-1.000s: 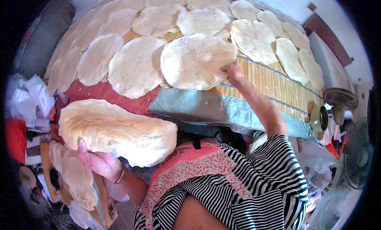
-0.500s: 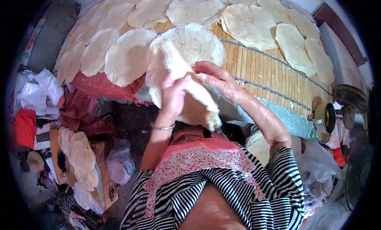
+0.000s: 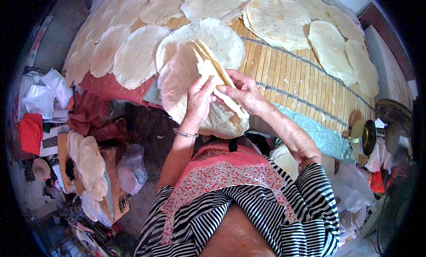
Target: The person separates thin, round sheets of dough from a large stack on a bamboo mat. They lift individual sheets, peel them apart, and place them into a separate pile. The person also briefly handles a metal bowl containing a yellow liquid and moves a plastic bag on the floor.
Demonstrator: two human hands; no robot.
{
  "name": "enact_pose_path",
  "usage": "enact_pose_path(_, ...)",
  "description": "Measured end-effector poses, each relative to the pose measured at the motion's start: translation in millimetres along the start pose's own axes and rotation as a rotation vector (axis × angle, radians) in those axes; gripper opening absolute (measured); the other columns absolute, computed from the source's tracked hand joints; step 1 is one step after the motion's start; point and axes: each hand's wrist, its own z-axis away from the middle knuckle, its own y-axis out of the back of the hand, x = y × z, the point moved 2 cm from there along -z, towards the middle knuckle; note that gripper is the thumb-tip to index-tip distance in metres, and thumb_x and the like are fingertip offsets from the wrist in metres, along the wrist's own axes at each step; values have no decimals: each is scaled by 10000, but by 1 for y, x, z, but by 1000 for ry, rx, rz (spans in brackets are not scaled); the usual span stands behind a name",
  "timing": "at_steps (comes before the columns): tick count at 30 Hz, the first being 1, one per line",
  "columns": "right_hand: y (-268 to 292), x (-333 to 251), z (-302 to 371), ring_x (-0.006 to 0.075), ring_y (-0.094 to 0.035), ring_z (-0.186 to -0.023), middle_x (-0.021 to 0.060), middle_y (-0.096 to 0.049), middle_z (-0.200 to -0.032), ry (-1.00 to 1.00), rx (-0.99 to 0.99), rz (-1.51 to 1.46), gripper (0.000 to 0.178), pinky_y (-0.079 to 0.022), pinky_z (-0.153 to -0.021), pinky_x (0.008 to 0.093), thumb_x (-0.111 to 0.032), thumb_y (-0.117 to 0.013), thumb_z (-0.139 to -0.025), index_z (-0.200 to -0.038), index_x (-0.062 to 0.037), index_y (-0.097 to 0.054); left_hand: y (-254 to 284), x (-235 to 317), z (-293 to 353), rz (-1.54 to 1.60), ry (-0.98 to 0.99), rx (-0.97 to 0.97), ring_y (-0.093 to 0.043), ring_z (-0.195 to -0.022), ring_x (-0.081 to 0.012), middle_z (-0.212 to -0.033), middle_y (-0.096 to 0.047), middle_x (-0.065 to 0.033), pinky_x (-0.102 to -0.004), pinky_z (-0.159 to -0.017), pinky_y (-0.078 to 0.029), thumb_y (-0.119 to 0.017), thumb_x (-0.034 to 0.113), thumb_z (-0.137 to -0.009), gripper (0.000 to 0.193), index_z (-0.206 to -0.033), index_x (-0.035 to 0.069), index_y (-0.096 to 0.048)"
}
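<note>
Between my hands is a stack of thin round flatbreads (image 3: 179, 79), held tilted above the near edge of the bed-like platform. My left hand (image 3: 200, 99) pinches the stack's layers near its middle, thumb on top. Across from it, my right hand (image 3: 243, 92) grips the right-hand edges, where several layers stand apart like pages. Behind the stack, a pale speckled flatbread (image 3: 217, 37) lies on the slatted bamboo mat (image 3: 284, 73). Its lower part is hidden by the held stack.
Many more flatbreads (image 3: 140, 55) cover the platform's far and left parts. A metal pot (image 3: 364, 137) sits at the mat's right end. On the lower left, flatbreads (image 3: 91, 168) rest on a wooden board (image 3: 116, 181), near plastic bags (image 3: 44, 95) and a red cloth (image 3: 30, 132).
The held flatbreads have opened out from a narrow, edge-on bundle into a broad, fanned stack. My right hand has moved slightly down and closed on the layers' edges.
</note>
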Motion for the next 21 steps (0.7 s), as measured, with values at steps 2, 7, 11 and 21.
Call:
enact_pose_path(2, 0, 4, -2, 107, -507, -880, 60, -533, -998, 23, -11, 10, 382, -426, -761, 231, -89, -539, -796, -1143, 11, -415, 3, -1, 0, 15, -21, 22, -550, -652, -93, -799, -551, -37, -209, -520, -475, -503, 187, -830, 225, -961, 6, -523)
enact_pose_path(7, 7, 17, -11, 93, -507, -833, 44, -551, -912, 36, 38, 68, 268, -423, -719, 224, -143, -454, -850, -1076, -1, -474, 18, -5, 2, 16, -67, 146, -559, -674, -105, -785, -564, -44, -219, -545, -473, -525, 117, -800, 170, -918, -5, -536)
enact_pose_path(11, 11, 13, -17, 110, -523, -822, 72, -561, -910, -110, 73, -85, 300, -429, -725, 234, -226, -467, -849, -1010, 24, -511, 20, 4, 4, 124, -116, 175, -566, -732, -140, -880, -568, -75, -254, -606, -474, -539, 69, -768, 223, -962, -38, -515)
enact_pose_path(21, -8, 12, -19, 104, -531, -821, 64, -562, -911, -81, 0, -177, 284, -444, -711, 230, -179, -471, -846, -1046, 20, -496, 25, 12, 8, 22, -73, 273, -561, -596, -104, -732, -556, -34, -203, -457, -462, -565, 111, -754, 110, -800, 16, -532)
